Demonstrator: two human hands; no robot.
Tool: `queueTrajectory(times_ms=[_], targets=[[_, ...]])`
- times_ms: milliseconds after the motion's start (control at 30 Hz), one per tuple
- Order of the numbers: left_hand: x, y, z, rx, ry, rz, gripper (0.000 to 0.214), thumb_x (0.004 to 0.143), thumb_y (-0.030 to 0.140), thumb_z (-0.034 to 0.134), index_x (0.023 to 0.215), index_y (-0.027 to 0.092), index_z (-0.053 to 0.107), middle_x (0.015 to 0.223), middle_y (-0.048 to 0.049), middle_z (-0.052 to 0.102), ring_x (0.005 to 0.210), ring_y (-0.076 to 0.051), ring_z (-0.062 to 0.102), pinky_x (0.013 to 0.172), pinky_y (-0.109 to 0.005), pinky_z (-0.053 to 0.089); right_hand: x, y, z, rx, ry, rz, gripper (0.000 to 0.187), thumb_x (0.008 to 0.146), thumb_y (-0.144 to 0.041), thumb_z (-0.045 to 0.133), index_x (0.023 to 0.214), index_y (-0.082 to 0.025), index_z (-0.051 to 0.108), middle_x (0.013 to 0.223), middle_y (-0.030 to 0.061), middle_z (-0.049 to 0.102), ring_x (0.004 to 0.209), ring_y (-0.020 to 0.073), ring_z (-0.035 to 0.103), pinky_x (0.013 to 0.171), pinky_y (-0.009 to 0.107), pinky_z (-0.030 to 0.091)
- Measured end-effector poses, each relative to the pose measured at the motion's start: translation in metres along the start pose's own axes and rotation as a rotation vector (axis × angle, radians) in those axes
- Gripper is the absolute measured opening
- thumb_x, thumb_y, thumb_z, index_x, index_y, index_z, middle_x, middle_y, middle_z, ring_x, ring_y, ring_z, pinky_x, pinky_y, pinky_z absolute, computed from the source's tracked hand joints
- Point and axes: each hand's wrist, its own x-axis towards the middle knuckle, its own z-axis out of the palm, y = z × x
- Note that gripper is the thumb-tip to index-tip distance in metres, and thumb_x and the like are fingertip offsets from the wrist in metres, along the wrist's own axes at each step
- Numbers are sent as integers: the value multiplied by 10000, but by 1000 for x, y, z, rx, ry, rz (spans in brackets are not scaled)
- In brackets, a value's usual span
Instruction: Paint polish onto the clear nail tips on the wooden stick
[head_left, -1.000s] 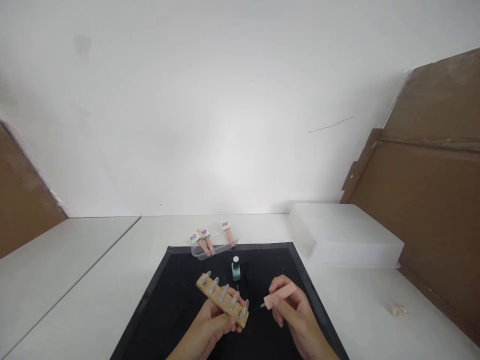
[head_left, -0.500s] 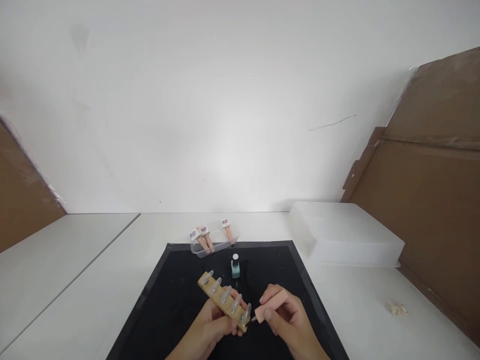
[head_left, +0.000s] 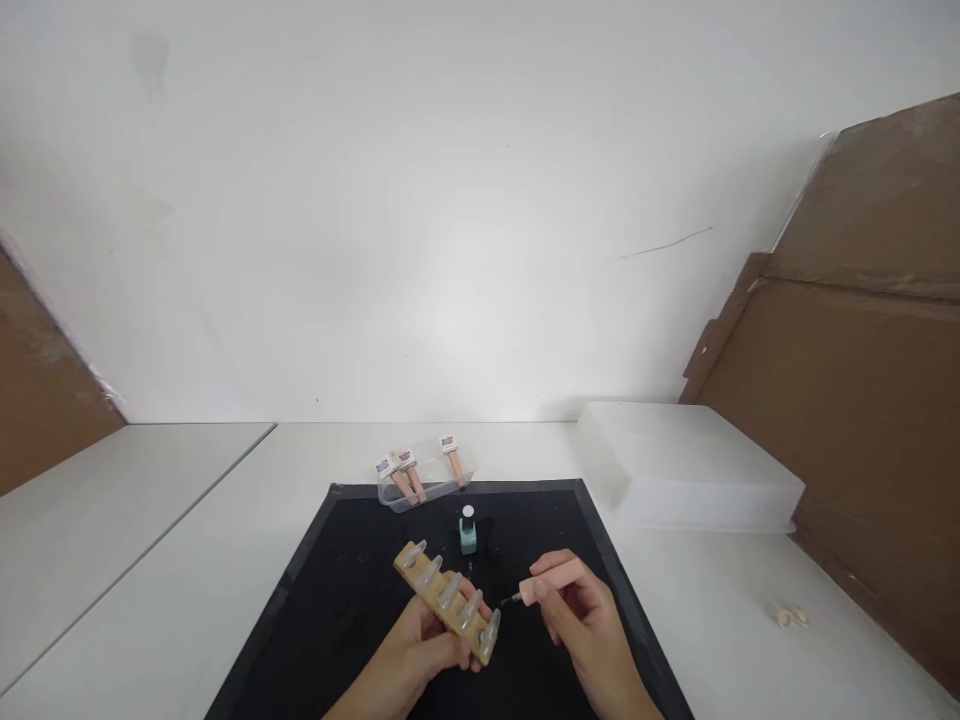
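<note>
My left hand [head_left: 424, 650] grips a wooden strip [head_left: 445, 600] that carries several clear false nails in a row, held slantwise above the black mat [head_left: 330, 600]. My right hand [head_left: 581, 615] pinches a pink nail-polish cap with its brush [head_left: 547, 582]. The brush tip points left, close to the nail at the strip's near end. An open mint-green polish bottle [head_left: 467, 533] stands on the mat just behind the strip.
A clear tray [head_left: 427, 478] with three pink-capped bottles lies at the mat's far edge. A white translucent box [head_left: 686, 470] sits to the right, brown boards [head_left: 862, 400] lean behind it, and a small pale object [head_left: 789, 615] lies on the white table.
My right hand first brought the brush down to the strip's near-end nail, then lifted it up and slightly right. The strip stayed nearly still.
</note>
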Motion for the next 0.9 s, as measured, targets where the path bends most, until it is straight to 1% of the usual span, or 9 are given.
queueTrajectory(times_ms=[100, 233, 300, 400, 533, 633, 700, 800, 900], targets=[[-2, 3, 3, 8, 13, -7, 300, 534, 100, 664, 804, 183, 563, 777, 6, 595, 637, -121, 510, 619, -272, 372, -2, 2, -1, 26, -76, -26, 274, 762, -437, 638, 615, -205, 644, 726, 45, 599, 542, 144, 526, 481, 264, 405], [-1, 4, 6, 8, 13, -19, 319, 517, 103, 674, 803, 184, 558, 765, 7, 597, 613, -110, 489, 615, -273, 379, -5, 3, 0, 24, -190, -100, 237, 763, -411, 648, 631, -215, 658, 705, 51, 624, 584, 166, 554, 510, 273, 414], [1, 4, 6, 18, 12, -22, 315, 520, 101, 669, 802, 182, 555, 760, 8, 596, 603, -105, 484, 613, -271, 382, -6, 4, 1, 13, -199, -129, 219, 762, -408, 652, 643, -224, 670, 699, 53, 635, 596, 172, 557, 517, 276, 412], [0, 4, 6, 26, 8, -15, 297, 529, 89, 654, 793, 180, 552, 765, 8, 594, 621, -107, 489, 623, -269, 388, -6, 3, 1, -19, -179, -127, 218, 762, -401, 654, 639, -223, 675, 699, 52, 629, 591, 167, 548, 519, 274, 407], [-4, 4, 6, 50, -19, 19, 262, 566, 95, 644, 795, 177, 548, 774, 5, 596, 628, -109, 508, 617, -262, 382, -2, 0, -1, -70, -85, -53, 241, 763, -393, 653, 614, -204, 661, 728, 45, 607, 532, 133, 502, 495, 260, 390], [-6, 5, 4, 62, -28, 23, 262, 584, 107, 651, 811, 177, 541, 784, 4, 593, 646, -114, 521, 619, -259, 376, 0, -2, -3, -68, -11, -48, 251, 774, -404, 637, 614, -210, 650, 741, 43, 605, 517, 128, 492, 485, 258, 393], [-6, 5, 3, 69, -42, 29, 264, 591, 135, 670, 816, 178, 537, 791, 3, 591, 651, -118, 526, 620, -260, 376, -1, -2, -3, -47, -36, -78, 255, 778, -413, 630, 616, -217, 651, 714, 45, 611, 528, 141, 509, 493, 265, 405], [-4, 5, 4, 69, -42, 22, 287, 587, 154, 690, 828, 181, 536, 803, 2, 589, 663, -120, 525, 635, -267, 385, -5, -1, -1, -14, -143, -143, 241, 780, -419, 626, 638, -228, 669, 678, 49, 628, 556, 162, 541, 507, 273, 416], [-3, 3, 4, 81, -34, 19, 296, 586, 153, 697, 832, 183, 535, 798, 7, 587, 657, -113, 515, 653, -274, 394, -7, 0, 1, -23, -203, -190, 218, 781, -409, 629, 664, -231, 676, 687, 49, 642, 568, 162, 551, 507, 267, 416]])
